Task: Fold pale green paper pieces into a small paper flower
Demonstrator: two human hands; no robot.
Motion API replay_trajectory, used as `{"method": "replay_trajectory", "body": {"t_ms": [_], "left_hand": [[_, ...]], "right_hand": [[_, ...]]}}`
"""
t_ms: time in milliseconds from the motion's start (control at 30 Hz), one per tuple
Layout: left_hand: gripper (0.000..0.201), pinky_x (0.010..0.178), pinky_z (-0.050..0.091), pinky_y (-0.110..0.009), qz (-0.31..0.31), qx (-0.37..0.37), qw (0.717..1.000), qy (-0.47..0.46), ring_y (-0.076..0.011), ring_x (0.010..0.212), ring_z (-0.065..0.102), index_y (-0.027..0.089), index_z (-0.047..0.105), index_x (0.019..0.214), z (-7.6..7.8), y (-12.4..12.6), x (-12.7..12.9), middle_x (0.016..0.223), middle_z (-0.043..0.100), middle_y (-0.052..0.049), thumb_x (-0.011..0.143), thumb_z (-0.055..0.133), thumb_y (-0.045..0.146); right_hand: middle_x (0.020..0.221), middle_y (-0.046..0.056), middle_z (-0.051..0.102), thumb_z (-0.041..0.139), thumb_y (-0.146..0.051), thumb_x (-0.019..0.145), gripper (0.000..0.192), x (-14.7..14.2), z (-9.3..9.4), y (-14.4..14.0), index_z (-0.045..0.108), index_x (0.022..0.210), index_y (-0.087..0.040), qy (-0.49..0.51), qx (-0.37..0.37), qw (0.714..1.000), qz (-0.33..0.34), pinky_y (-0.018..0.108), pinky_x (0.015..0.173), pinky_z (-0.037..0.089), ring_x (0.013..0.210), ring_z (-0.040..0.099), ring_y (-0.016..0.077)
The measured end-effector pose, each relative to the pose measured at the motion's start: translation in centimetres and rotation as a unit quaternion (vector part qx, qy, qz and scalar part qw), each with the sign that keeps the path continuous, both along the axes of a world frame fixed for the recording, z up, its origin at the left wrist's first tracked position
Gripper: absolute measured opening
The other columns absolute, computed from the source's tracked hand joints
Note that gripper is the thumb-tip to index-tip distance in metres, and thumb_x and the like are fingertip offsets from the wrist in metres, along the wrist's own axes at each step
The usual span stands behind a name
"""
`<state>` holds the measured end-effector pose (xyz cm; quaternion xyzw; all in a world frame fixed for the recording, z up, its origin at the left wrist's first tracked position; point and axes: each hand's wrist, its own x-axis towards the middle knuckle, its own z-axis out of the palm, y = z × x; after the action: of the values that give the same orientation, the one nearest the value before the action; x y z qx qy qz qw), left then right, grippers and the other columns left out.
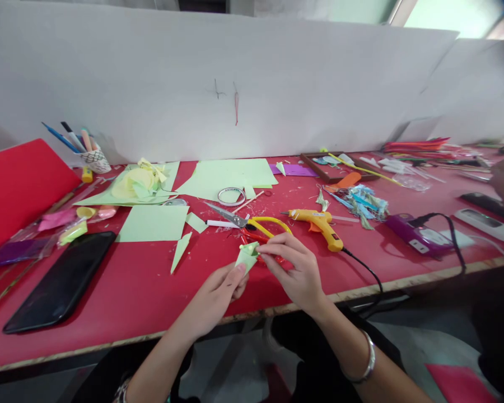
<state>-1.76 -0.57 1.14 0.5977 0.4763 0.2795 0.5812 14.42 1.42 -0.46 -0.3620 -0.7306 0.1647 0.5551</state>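
Green paper piece (247,256), pinched by both hands' fingers, hovers over the cluttered red table (143,291) by a white wall (252,84).

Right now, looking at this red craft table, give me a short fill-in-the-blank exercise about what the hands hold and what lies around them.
1. Both hands, the left hand and the right hand, hold a small folded piece of pale ____ paper.
2. The yellow glue gun lies to the ____ of the yellow-handled scissors.
3. The flat black phone lies on the ____ tabletop.

Missing words: green; right; red
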Motion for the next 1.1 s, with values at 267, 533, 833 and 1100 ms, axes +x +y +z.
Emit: {"method": "replay_trajectory", "body": {"t_ms": [267,533,833,1100], "left_hand": [[0.041,0.053,0.024,-0.024,-0.008,0.004,1.000,-0.003,-0.0102,0.055,0.028,0.018,0.033,0.061,-0.07,-0.02,-0.17,0.060,0.031,0.004,0.084,0.027,0.052],[0.039,0.053,0.024,-0.023,-0.012,-0.003,1.000,-0.003,-0.0107,0.055,0.028,0.019,0.033,0.061,0.25,-0.07,-0.17,0.060,0.031,0.004,0.084,0.029,0.050],[0.038,0.055,0.027,-0.023,-0.010,0.001,1.000,-0.020,-0.0105,0.056,0.030,0.018,0.035,0.062,-0.03,-0.08,-0.17,0.061,0.033,0.004,0.084,0.031,0.048],[0.037,0.054,0.024,-0.023,-0.013,-0.013,1.000,-0.024,-0.0104,0.056,0.027,0.018,0.035,0.063,0.07,-0.15,-0.12,0.060,0.031,0.004,0.085,0.029,0.047]], "right_hand": [[0.078,0.001,0.059,0.054,-0.009,0.077,0.017,0.07,0.18,-0.10,0.061,0.087,-0.021,0.010,0.004,1.000,0.003,0.024,0.064,0.048,0.071,0.056,0.0112],[0.077,0.003,0.058,0.053,-0.012,0.079,0.013,0.35,0.47,-0.13,0.062,0.082,-0.021,-0.017,0.006,1.000,0.004,0.027,0.065,0.047,0.072,0.057,0.0135],[0.081,0.003,0.056,0.053,-0.012,0.078,0.016,0.47,0.52,-0.15,0.060,0.088,-0.021,-0.010,0.003,1.000,0.009,0.027,0.065,0.047,0.073,0.056,0.0134],[0.081,0.003,0.054,0.052,-0.011,0.079,0.015,0.48,0.58,-0.25,0.061,0.085,-0.022,-0.021,0.002,1.000,0.013,0.028,0.065,0.047,0.074,0.055,0.0138]]}}
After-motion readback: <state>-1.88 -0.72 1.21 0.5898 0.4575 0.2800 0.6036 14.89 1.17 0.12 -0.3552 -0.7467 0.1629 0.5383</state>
